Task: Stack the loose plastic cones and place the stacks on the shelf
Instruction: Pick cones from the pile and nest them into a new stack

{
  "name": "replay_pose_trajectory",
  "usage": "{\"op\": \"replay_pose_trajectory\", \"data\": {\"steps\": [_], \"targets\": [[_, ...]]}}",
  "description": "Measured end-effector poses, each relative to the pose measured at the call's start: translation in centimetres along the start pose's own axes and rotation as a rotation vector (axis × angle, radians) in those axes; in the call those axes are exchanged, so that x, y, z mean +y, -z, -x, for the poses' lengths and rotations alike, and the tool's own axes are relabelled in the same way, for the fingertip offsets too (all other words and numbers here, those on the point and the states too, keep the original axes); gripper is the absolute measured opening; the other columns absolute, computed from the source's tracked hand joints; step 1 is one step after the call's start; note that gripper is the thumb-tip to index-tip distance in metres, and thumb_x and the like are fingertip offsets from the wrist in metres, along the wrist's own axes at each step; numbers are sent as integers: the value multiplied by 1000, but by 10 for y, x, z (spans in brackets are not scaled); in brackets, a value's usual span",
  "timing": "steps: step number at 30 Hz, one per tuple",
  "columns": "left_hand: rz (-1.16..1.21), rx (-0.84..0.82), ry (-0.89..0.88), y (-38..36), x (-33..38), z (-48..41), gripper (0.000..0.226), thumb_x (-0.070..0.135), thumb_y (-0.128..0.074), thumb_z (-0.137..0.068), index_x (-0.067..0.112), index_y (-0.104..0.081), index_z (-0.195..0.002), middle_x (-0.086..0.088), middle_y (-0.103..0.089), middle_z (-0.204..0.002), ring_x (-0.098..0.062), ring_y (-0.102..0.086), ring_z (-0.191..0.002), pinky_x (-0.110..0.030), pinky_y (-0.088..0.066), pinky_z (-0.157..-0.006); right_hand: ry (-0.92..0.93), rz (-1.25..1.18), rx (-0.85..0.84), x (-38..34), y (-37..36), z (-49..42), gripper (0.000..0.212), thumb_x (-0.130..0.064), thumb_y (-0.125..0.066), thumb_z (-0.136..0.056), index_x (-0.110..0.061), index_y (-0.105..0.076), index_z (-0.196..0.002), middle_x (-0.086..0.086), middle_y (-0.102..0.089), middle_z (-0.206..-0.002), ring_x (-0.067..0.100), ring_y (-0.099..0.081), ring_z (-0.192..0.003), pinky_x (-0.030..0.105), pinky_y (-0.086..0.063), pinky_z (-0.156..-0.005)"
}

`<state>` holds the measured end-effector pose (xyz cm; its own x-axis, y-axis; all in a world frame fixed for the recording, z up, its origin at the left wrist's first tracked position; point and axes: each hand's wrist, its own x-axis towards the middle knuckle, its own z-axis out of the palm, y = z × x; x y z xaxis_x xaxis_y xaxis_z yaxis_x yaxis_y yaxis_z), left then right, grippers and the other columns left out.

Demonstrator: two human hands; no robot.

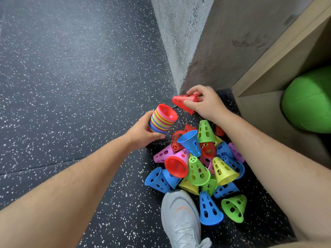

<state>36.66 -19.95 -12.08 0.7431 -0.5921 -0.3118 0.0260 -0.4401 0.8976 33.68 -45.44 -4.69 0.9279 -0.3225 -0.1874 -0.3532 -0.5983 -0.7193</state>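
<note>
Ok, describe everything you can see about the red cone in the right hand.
The red cone looks like thin, glossy plastic, and its wall is pierced with small holes. It is held on its side over the speckled floor. The right hand grips its narrow end, thumb across the side and fingers above. Its wide rim points left, toward the multicoloured stack that the left hand holds, without touching it.

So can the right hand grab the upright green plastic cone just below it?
Probably not yet: the right hand grips a red plastic cone. The green cone stands uncovered beside its wrist, so once emptied, likely yes.
</note>
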Motion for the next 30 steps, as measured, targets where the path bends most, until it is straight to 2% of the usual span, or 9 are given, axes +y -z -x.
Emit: {"op": "replay_pose_trajectory", "data": {"steps": [3, 8, 10, 12, 14, 18, 21, 25, 30], "targets": [[-17, 3, 3, -1, 4, 0, 76, 9, -89, -76, 35, -43, -130, 4, -67, -114, -10, -66, -101, -30, -52, -97, 85, -62, -22, -16, 5, 10, 34, -49, -77, -70, -38, -66, -100, 2, -66, -109, 14, -69, -93, 36, -57, -87], [-9, -5, 1, -4, 9, 5, 81, 25, -89, -63, 37, -45, -129, 2, -67, -117, -16, -67, -109, -37, -53, -103, 170, 34, -157, -36, -2, 28, 24, -44, -74, -86, -27, -70, -103, -6, -70, -87, 11, -67, -75, 30, -56, -76], [-21, -41, -6, -7, 9, 8, 83, 27, -89, -58, 37, -47, -129, -3, -66, -120, -19, -67, -112, -44, -52, -105, 191, 135, -261, -37, -12, 37, 32, -49, -65, -92, -30, -69, -118, -8, -72, -108, 7, -67, -93, 31, -54, -91], [-48, -78, -11, -11, 6, 10, 87, 32, -90, -55, 41, -49, -131, -3, -64, -127, -21, -64, -119, -48, -50, -107, 189, 275, -388, -34, -22, 45, 50, -52, -54, -98, -31, -53, -143, -6, -57, -143, 9, -53, -129, 29, -39, -112], [-107, -84, -15, -13, 4, 10, 93, 42, -88, -53, 44, -46, -137, 4, -60, -132, -15, -60, -123, -47, -48, -109, 154, 277, -433, -30, -23, 53, 56, -51, -45, -102, -31, -37, -154, -4, -43, -156, 12, -40, -142, 26, -29, -117], [-134, -80, -14, -13, 7, 13, 96, 36, -87, -56, 38, -46, -142, 9, -59, -132, -9, -59, -122, -43, -46, -111, 150, 167, -206, -19, 1, 66, 34, -26, -47, -104, -15, -56, -135, 3, -61, -132, 10, -53, -116, 27, -38, -106], [-121, -103, -21, -11, 11, 14, 88, 21, -90, -63, 37, -48, -139, 8, -60, -130, -11, -61, -121, -42, -48, -110, 184, 301, -218, -7, 15, 82, 27, -9, -55, -92, -15, -67, -115, 2, -63, -119, 15, -55, -110, 29, -40, -102], [-150, -126, -36, -8, 17, 17, 85, 5, -91, -70, 34, -47, -137, 4, -63, -126, -12, -62, -115, -30, -49, -104, 256, 498, -311, 4, 4, 100, 37, -19, -64, -91, -16, -65, -128, 3, -56, -136, 22, -43, -130, 26, -26, -111], [-166, -96, -40, -8, 21, 33, 78, 4, -90, -72, 30, -47, -131, -1, -66, -120, -12, -64, -105, -18, -52, -91, 267, 656, -279, 19, -13, 105, 29, -29, -62, -96, -8, -65, -117, 8, -57, -128, 30, -42, -124, 38, -33, -107]]}}
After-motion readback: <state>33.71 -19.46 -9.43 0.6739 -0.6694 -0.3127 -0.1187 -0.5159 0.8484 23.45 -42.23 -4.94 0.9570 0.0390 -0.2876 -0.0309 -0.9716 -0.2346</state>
